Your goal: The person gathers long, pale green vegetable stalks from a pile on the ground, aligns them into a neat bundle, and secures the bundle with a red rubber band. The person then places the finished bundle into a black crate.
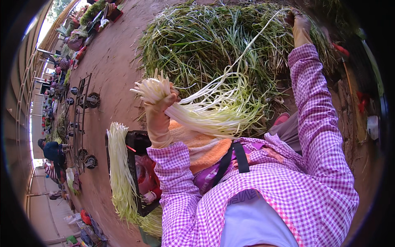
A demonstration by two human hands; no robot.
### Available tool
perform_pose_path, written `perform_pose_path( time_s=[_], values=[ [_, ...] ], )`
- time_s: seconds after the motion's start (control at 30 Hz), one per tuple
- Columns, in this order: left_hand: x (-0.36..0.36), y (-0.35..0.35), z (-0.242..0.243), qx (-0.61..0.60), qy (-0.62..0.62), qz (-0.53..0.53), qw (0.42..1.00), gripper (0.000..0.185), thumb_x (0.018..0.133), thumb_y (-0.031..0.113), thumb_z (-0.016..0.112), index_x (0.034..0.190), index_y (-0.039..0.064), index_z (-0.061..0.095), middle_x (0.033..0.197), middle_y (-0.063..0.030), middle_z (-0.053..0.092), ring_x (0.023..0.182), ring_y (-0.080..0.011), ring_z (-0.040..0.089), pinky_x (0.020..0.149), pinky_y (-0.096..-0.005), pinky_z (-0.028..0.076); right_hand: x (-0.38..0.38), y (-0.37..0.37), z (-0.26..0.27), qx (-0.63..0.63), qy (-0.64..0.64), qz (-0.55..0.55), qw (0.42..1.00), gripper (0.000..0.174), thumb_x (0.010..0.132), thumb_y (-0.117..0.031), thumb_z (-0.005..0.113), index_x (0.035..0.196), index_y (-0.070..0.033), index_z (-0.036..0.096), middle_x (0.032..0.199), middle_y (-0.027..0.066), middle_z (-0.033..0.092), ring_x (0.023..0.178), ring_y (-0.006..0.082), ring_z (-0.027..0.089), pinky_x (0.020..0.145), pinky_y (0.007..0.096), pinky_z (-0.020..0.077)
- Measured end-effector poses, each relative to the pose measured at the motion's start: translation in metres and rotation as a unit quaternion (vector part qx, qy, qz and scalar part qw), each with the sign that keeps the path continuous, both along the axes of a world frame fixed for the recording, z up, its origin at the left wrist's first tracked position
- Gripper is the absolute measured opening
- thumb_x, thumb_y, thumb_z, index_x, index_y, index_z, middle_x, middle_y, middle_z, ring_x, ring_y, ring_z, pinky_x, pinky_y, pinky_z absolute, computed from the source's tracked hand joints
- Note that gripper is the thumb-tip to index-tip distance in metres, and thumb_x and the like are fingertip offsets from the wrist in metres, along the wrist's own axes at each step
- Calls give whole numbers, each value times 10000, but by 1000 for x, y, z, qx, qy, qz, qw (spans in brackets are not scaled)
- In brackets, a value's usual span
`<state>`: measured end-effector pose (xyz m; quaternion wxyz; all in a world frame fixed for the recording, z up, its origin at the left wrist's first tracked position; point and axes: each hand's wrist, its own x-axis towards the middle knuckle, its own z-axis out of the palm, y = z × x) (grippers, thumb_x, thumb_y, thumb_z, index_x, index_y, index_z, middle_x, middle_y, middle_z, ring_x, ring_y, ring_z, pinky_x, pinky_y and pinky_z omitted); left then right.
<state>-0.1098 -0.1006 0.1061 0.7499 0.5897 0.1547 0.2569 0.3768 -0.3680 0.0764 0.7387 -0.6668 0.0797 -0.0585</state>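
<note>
A thick bunch of pale garlic chives (213,119) is gripped near its white ends in my gloved left hand (162,102), and the long yellow-green leaves droop to the right over my lap. My gloved right hand (297,23) is raised at the far upper right; its fingers close on the end of a thin pale strand (262,31) that stretches down to the bunch. Beneath and beyond both hands spreads a large heap of green leafy stalks (197,46). An orange towel (197,148) covers my lap. Another pale bunch (118,166) hangs over a crate at my left.
The black plastic crate (143,210) beside me holds red and pink items. On the dirt floor (117,61) to the left stand wheeled metal carts (81,120). A person in dark clothes (54,151) is beyond them, near piles of goods. Wooden planks (344,111) lie at the right.
</note>
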Motion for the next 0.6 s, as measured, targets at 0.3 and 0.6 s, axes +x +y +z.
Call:
perform_pose_path(
  time_s=[0.3, 0.6],
  values=[
    [1, 0, 5, 18, 30, -7, 999, 328, 776, -11, 713, 1092, -14, 627, 885, -83, 669, 737, -168, 639, 699, -285, 516, 0, -41, 45, 100, -98, 84, 987, 146, 963, -158, 584, 972, -123, 725, 818, -1, 706, 603, 96, 621, 528, 253, 517],
    [22, -20, 19, 9, 1, -32, 999, 359, 760, -3, 726, 1108, -16, 637, 978, -107, 693, 824, -182, 663, 773, -309, 537, -220, 87, 47, -537, -276, 580, 547, 151, 944, -180, 575, 996, -145, 713, 876, -1, 697, 729, 132, 632, 740, 292, 555]
  ],
)
